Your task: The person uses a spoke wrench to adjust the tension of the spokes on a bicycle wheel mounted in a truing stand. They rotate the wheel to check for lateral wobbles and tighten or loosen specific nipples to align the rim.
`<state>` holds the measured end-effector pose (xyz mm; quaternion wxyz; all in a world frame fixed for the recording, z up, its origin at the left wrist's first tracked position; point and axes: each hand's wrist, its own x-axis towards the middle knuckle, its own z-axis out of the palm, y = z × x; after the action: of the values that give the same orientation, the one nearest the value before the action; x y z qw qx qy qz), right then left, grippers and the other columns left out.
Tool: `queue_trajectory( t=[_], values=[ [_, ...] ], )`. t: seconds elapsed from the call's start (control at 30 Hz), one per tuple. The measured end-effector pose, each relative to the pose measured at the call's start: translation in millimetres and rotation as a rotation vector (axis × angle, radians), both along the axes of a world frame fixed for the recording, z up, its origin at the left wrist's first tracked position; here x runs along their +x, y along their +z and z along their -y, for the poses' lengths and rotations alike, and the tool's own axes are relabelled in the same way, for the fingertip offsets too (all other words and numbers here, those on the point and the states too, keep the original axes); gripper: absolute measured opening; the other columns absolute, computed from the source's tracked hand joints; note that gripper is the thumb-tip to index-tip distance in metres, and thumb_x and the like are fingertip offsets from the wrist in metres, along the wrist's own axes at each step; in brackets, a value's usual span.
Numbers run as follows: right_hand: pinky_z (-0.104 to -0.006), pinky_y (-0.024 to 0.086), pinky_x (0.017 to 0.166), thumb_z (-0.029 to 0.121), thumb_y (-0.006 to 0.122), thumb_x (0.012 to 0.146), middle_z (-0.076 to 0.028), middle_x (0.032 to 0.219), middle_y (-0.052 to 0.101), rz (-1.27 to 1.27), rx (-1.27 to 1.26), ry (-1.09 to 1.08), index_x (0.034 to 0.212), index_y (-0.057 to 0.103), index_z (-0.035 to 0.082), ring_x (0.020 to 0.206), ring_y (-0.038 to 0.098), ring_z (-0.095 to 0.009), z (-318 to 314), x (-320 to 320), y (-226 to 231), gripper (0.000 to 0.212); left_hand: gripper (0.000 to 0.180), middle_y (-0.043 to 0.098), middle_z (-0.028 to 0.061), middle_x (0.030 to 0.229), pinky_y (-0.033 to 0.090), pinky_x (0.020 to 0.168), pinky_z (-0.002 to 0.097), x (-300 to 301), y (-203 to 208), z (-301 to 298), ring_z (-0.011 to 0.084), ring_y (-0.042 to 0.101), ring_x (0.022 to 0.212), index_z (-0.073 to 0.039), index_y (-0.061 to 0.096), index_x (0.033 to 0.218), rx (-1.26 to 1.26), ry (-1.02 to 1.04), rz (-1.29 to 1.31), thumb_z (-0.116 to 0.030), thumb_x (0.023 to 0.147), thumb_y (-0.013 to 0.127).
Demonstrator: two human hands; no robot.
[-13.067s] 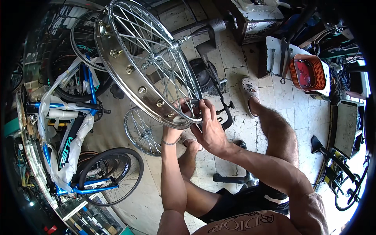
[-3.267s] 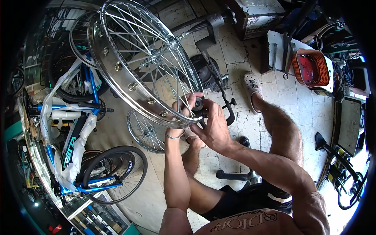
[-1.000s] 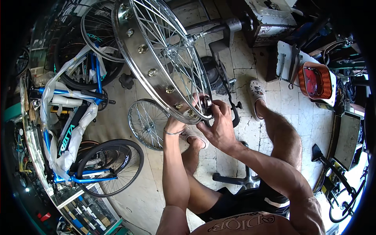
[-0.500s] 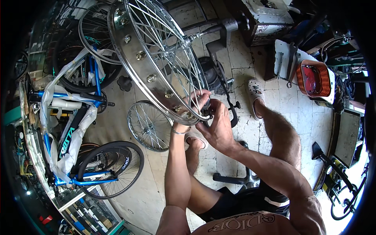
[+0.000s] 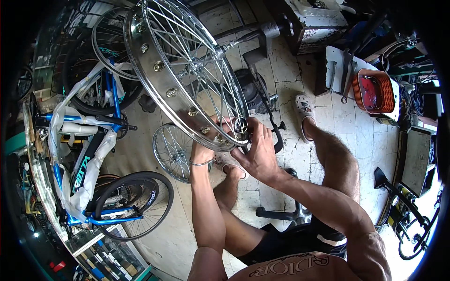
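Note:
A bare spoked wheel [image 5: 180, 104] with a wide, shiny rim is held at a slant in a stand at the upper middle. My left hand [image 5: 204, 151] reaches behind the rim's lower end, its fingers curled in among the spokes and partly hidden. On the other side of that end, my right hand [image 5: 260, 153] is closed, with fingertips at a small round metal tool that looks like a spoke wrench [image 5: 241, 125]. The tool sits by the spokes close to the rim, between the fingers of both hands.
A smaller spoked wheel [image 5: 174, 153] lies on the tiled floor beyond my left wrist. Left of it stands a wrapped blue bicycle frame [image 5: 101, 154]. At right, an orange basket [image 5: 360, 93] and wrenches [image 5: 347, 70] rest on a white surface. A stool base [image 5: 295, 213] is below my right forearm.
The wheel's near end and my left hand have shifted slightly left. My left fingers have drawn back from beside my right fingertips, and the round tool shows more plainly.

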<state>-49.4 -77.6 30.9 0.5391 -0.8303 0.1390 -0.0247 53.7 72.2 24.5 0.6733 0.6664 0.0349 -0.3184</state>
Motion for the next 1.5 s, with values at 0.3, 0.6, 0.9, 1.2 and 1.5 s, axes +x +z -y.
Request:
queue_trajectory(
  t=[0.3,0.6,0.9,1.2,1.5],
  values=[
    [-0.0473,0.039,0.097,0.023,0.077,0.070,-0.023,0.116,0.052,0.019,-0.066,0.026,0.135,0.043,-0.003,0.109,0.046,-0.038,1.5,-0.8,3.4,0.078,0.034,0.069,0.0052,0.094,0.052,0.073,0.0243,-6.6,1.1,24.1,0.0113,0.064,0.085,-0.001,0.065,0.111,0.071,-0.068,0.042,-0.021,0.086,0.077],
    [-0.0491,0.038,0.101,0.017,0.077,0.068,-0.027,0.120,0.048,-0.011,0.047,-0.006,0.134,0.035,-0.008,0.113,0.044,-0.042,-0.3,1.8,1.8,0.082,0.029,0.068,0.0041,0.088,0.050,0.069,0.0234,-6.5,-0.6,31.3,0.0096,0.063,0.078,0.000,0.065,0.102,0.229,-0.086,0.097,-0.018,0.084,0.079],
    [-0.0492,0.036,0.104,0.012,0.076,0.069,-0.027,0.124,0.045,-0.013,0.058,0.002,0.126,0.042,-0.008,0.117,0.041,-0.043,-5.1,-0.3,-5.1,0.069,0.036,0.068,0.0057,0.100,0.054,0.068,0.0219,-2.8,14.9,-16.7,0.0095,0.063,0.080,-0.002,0.056,0.116,-0.007,0.213,0.102,-0.008,0.086,0.075],
    [-0.0457,0.045,0.096,0.011,0.074,0.074,-0.025,0.116,0.054,0.012,0.109,-0.059,0.128,0.040,-0.003,0.113,0.051,-0.041,1.4,1.0,-1.7,0.065,0.035,0.068,0.0049,0.094,0.054,0.071,0.0240,-14.4,-3.4,14.2,0.0109,0.065,0.081,0.002,0.057,0.117,0.043,-0.062,0.049,-0.005,0.087,0.072],
    [-0.0449,0.043,0.101,0.015,0.078,0.070,-0.022,0.127,0.050,0.024,0.058,-0.010,0.127,0.052,-0.004,0.118,0.049,-0.040,5.3,-0.8,-1.7,0.065,0.045,0.062,0.0060,0.116,0.048,0.087,0.0241,-13.6,9.2,30.7,0.0091,0.058,0.103,0.001,0.052,0.135,0.052,-0.133,0.025,-0.018,0.095,0.064]
  ],
)
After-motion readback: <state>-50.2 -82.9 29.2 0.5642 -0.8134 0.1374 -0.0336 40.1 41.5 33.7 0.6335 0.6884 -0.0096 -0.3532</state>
